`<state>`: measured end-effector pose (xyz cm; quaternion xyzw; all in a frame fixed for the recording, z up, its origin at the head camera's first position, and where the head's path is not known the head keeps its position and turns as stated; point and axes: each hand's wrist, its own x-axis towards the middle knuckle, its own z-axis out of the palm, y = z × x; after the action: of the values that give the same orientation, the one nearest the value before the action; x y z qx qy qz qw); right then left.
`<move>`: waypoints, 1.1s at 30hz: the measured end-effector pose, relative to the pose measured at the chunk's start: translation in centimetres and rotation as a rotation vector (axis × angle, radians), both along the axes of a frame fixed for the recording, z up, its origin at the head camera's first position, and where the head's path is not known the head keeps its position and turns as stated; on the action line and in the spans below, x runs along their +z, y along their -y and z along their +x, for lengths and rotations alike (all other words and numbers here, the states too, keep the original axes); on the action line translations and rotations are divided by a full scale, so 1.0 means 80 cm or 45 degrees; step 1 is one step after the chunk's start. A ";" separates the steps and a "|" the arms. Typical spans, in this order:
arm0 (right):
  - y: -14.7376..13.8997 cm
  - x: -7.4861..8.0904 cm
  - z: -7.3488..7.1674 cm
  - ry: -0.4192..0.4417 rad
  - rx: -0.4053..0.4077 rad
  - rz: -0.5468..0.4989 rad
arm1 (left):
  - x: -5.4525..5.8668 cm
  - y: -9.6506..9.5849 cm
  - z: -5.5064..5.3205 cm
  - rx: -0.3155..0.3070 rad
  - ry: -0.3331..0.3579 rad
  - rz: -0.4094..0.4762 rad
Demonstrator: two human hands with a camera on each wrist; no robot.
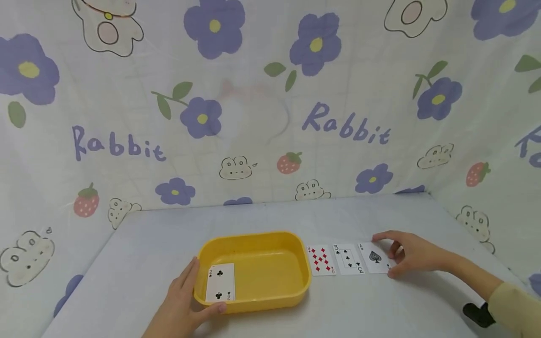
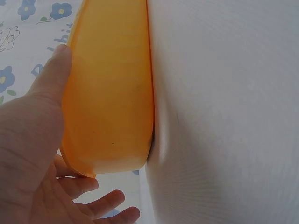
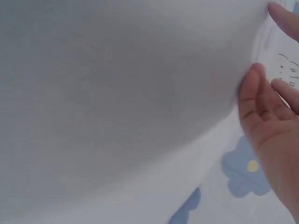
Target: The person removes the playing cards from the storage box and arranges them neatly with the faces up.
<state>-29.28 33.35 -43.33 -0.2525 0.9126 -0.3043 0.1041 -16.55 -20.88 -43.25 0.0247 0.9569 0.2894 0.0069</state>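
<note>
My left hand point(image 1: 179, 298) holds the left end of a yellow plastic basin point(image 1: 253, 307), its thumb against the front rim and fingers along the left side. Inside the basin, at its left, a two of clubs point(image 1: 227, 281) lies face up. To the basin's right, three cards lie face up in a row: a nine of diamonds point(image 1: 321, 259), a three of clubs point(image 1: 348, 263) and an ace of spades point(image 1: 374, 259). My right hand point(image 1: 416, 256) grips the ace's right end, index finger at the far edge and thumb at the near edge. The right wrist view hides the card.
A pale cloth point(image 1: 346, 310) covers the table. Behind and at the sides hangs a patterned curtain point(image 1: 253, 141) with flowers and rabbits. A small black object point(image 1: 478, 314) shows by the right sleeve point(image 1: 513, 305).
</note>
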 end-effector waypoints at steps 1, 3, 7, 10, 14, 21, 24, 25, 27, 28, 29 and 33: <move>0.001 0.004 0.000 -0.032 0.002 0.021 | 0.000 0.000 0.000 -0.009 -0.013 -0.003; 0.006 0.013 0.000 -0.091 -0.004 0.051 | -0.001 0.000 0.000 -0.021 -0.032 -0.005; 0.029 0.036 0.001 -0.151 -0.056 0.010 | -0.001 0.000 0.000 -0.028 -0.053 -0.008; 0.055 0.048 0.005 -0.201 -0.064 -0.036 | -0.001 0.000 -0.001 -0.029 -0.056 -0.005; 0.095 0.058 0.012 -0.285 -0.050 -0.077 | -0.001 -0.001 0.000 -0.035 -0.051 -0.005; 0.178 0.089 0.022 -0.312 0.006 -0.289 | 0.002 0.000 0.003 -0.057 -0.058 0.014; 0.214 0.096 0.032 -0.288 0.070 -0.362 | 0.001 0.001 0.003 -0.066 -0.074 0.012; 0.224 0.096 0.036 -0.276 0.091 -0.380 | 0.000 0.001 0.003 -0.071 -0.082 0.009; 0.243 0.093 0.044 -0.244 0.125 -0.408 | 0.000 0.001 0.003 -0.078 -0.089 0.003; 0.252 0.090 0.048 -0.231 0.141 -0.419 | 0.000 0.001 0.003 -0.079 -0.089 0.001; 0.261 0.087 0.052 -0.213 0.152 -0.430 | 0.000 0.001 0.004 -0.077 -0.086 -0.003; 0.291 0.073 0.064 -0.152 0.217 -0.449 | 0.001 0.001 0.005 -0.072 -0.070 -0.007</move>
<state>-24.17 10.05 -37.45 -0.3607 0.8249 -0.4341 0.0296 -16.19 -20.96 -43.18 0.0595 0.9564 0.2856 -0.0111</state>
